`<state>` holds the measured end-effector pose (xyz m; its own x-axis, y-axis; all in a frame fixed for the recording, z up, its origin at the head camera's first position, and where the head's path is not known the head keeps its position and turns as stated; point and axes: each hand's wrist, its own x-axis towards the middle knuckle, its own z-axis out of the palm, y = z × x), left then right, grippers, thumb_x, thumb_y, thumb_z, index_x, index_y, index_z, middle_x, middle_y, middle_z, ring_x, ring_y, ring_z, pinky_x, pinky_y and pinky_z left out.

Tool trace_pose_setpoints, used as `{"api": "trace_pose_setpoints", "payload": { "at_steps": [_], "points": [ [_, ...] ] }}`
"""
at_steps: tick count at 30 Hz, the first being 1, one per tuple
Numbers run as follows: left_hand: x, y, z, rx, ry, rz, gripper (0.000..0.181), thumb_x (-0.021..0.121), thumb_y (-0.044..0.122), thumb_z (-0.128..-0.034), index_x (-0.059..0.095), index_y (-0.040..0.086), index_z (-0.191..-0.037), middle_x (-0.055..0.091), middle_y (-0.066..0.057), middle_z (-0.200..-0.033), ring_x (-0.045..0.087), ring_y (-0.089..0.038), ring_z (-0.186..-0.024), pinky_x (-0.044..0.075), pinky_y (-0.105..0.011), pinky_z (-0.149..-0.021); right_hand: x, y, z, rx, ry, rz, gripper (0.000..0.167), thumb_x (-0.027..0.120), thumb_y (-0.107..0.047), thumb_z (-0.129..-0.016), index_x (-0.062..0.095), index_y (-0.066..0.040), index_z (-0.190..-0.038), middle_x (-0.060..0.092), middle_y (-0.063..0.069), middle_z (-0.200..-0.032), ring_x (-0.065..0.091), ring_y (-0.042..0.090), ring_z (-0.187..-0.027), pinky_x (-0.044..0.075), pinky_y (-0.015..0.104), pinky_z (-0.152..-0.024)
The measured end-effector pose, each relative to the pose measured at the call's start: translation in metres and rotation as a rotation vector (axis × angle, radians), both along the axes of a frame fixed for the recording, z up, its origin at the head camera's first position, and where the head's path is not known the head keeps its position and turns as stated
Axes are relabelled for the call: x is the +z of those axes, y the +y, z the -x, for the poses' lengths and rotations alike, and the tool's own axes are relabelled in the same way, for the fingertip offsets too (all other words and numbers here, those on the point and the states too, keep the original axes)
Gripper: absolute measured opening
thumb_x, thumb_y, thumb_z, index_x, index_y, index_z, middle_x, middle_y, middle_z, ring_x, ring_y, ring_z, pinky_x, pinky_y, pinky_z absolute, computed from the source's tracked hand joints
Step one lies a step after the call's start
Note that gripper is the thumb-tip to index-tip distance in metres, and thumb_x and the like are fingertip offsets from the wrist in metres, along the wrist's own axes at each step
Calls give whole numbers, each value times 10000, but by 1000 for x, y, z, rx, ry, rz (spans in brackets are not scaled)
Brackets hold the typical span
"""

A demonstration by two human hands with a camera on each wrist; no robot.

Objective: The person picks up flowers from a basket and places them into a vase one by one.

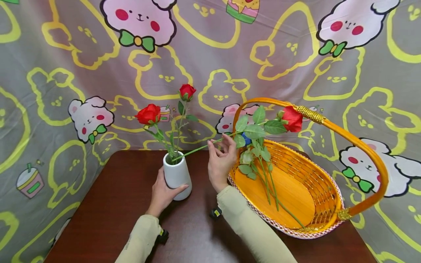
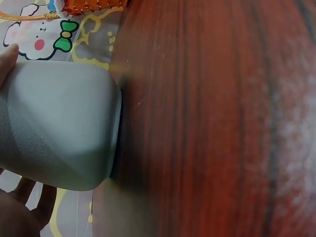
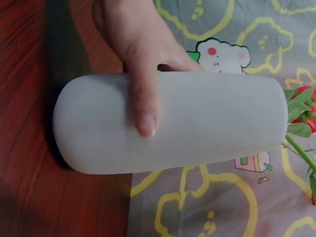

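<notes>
My left hand (image 1: 166,193) grips the lower part of a white vase (image 1: 177,179) that stands upright on the table, thumb across its near side. Two red roses (image 1: 149,114) stand in the vase, one lower at the left and one taller. With its fingertips my right hand (image 1: 222,162) pinches the green stem of another red rose (image 1: 292,119). This stem slants, its lower end in the vase's mouth and its bloom out to the right above the basket. In the right wrist view the left thumb (image 3: 145,108) lies on the vase. The right hand is outside both wrist views.
An orange woven basket (image 1: 296,160) with a tall handle (image 1: 358,142) stands to the right of my right forearm. Inside it lie a whitish rose (image 1: 246,157), a blue flower (image 1: 246,138) and green stems. A patterned curtain (image 1: 204,54) hangs behind the dark wooden table (image 1: 108,204).
</notes>
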<state>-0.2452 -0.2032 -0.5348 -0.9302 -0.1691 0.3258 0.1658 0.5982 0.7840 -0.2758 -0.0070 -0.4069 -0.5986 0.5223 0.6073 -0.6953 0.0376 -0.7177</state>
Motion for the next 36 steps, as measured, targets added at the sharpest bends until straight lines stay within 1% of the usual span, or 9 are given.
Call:
{"api": "trace_pose_setpoints", "payload": {
  "at_steps": [6, 14, 18, 22, 24, 26, 28, 33, 36],
  "points": [
    [0, 0, 0, 3, -4, -9, 1162, 984, 477, -638, 335, 217, -1566, 572, -96, -1406, 626, -376, -1175, 506, -576, -962, -5, -3, 1, 20, -17, -38, 462, 821, -48, -877, 609, -18, -1286, 658, 188, -1104, 743, 335, -933, 616, 253, -782],
    [1, 0, 1, -1, 2, -24, 1152, 985, 460, -644, 340, 215, -1566, 568, -100, -1422, 619, -373, -1193, 500, -565, -979, -11, -14, 2, 80, 12, -93, 480, 828, -36, -868, 617, -6, -1297, 688, 206, -1075, 748, 326, -917, 618, 255, -761],
    [2, 0, 0, -4, -2, -28, 1150, 980, 465, -652, 335, 213, -1571, 563, -101, -1431, 617, -371, -1198, 500, -569, -981, -12, -16, 3, 91, 18, -119, 481, 831, -31, -863, 628, 2, -1298, 701, 198, -1071, 751, 315, -918, 621, 263, -758],
    [3, -1, -1, -2, -14, -28, 1154, 977, 476, -653, 330, 218, -1573, 565, -102, -1429, 617, -370, -1199, 499, -572, -982, -10, -19, 2, 104, 41, -150, 480, 838, -20, -851, 644, 18, -1289, 713, 208, -1057, 756, 324, -911, 626, 293, -750],
    [3, -1, -2, -1, -21, -27, 1155, 975, 475, -657, 326, 219, -1576, 564, -103, -1430, 616, -371, -1201, 497, -576, -982, -8, -21, 2, 121, 53, -182, 475, 831, -17, -858, 651, 10, -1297, 714, 219, -1050, 757, 321, -915, 628, 307, -755],
    [2, -1, -2, -2, -29, -21, 1157, 969, 480, -665, 315, 218, -1582, 560, -104, -1435, 615, -368, -1207, 497, -580, -982, -8, -24, 3, 141, 64, -226, 476, 818, -14, -870, 661, -28, -1319, 710, 218, -1048, 757, 309, -923, 629, 317, -762],
    [2, -1, -2, -4, -33, -18, 1156, 964, 481, -674, 309, 214, -1587, 559, -108, -1438, 615, -369, -1210, 496, -581, -982, -7, -26, 5, 171, 70, -264, 491, 804, 4, -876, 658, -28, -1344, 687, 222, -1044, 754, 316, -939, 630, 331, -772],
    [1, 0, -2, -10, -37, -18, 1159, 956, 498, -681, 299, 218, -1593, 561, -113, -1436, 620, -373, -1203, 503, -582, -975, -7, -30, 8, 217, 69, -302, 529, 782, 84, -860, 634, 40, -1366, 643, 266, -1075, 741, 402, -950, 632, 409, -766],
    [0, 1, -2, -12, -38, -19, 1162, 955, 502, -682, 293, 225, -1595, 559, -111, -1439, 621, -373, -1206, 506, -584, -976, -1, -31, 7, 223, 52, -319, 545, 768, 126, -848, 622, 60, -1368, 658, 286, -1137, 733, 446, -943, 631, 439, -764]
  ]
}}
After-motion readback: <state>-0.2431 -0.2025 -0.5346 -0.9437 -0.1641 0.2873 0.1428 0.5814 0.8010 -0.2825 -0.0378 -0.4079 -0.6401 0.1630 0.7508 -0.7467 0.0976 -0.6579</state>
